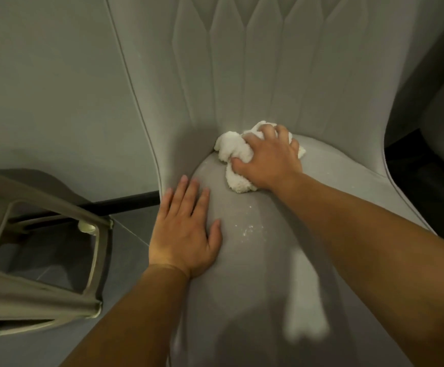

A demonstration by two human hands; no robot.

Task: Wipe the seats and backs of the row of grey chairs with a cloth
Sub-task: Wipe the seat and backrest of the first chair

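A grey upholstered chair fills the head view, its seat (255, 260) in front of me and its quilted back (255, 75) rising behind. My right hand (268, 160) grips a bunched white fluffy cloth (232, 152) at the rear of the seat, where seat meets back. My left hand (186, 229) rests flat with straight fingers on the seat's left side. White specks (247, 230) lie scattered on the seat between my arms.
A beige plastic stool or chair frame (43, 250) stands at lower left on the tiled floor. A black chair leg (125, 202) runs behind it. Another grey chair's edge (443, 107) shows at the right. A grey wall (43, 75) is behind.
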